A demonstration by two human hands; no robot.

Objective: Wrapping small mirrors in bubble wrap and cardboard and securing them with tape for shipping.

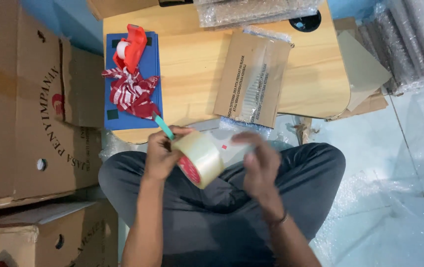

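The person sits cross-legged on the floor at the near edge of a low wooden desk (197,64). The left hand (161,153) holds a roll of clear tape (199,159) over the lap, its grip closed around the roll's left side, and a thin teal tool (164,127) sticks up from the same hand. The right hand (259,160) is just right of the roll, blurred, fingers (244,139) partly curled over a pale wrapped parcel (227,143) that lies behind the roll; I cannot tell whether that grip is pressed on anything.

On the desk's left edge lies a blue folder (133,116), and on it rest a red tape dispenser (130,47) and a red and white checked cloth (130,91). Near the middle of the desk lies a flat brown cardboard mailer (251,79) with a clear strip down it. Bubble wrap (251,10) is heaped at the far edge, beside a round black hole (305,22) in the desk's far right corner.

Left of the desk stands a large cardboard box (24,113), closed, its contents hidden. A second cardboard box (44,237) sits below it, also shut. Rolls of bubble wrap (404,39) lie on the floor at the right, near loose cardboard sheets (365,69)
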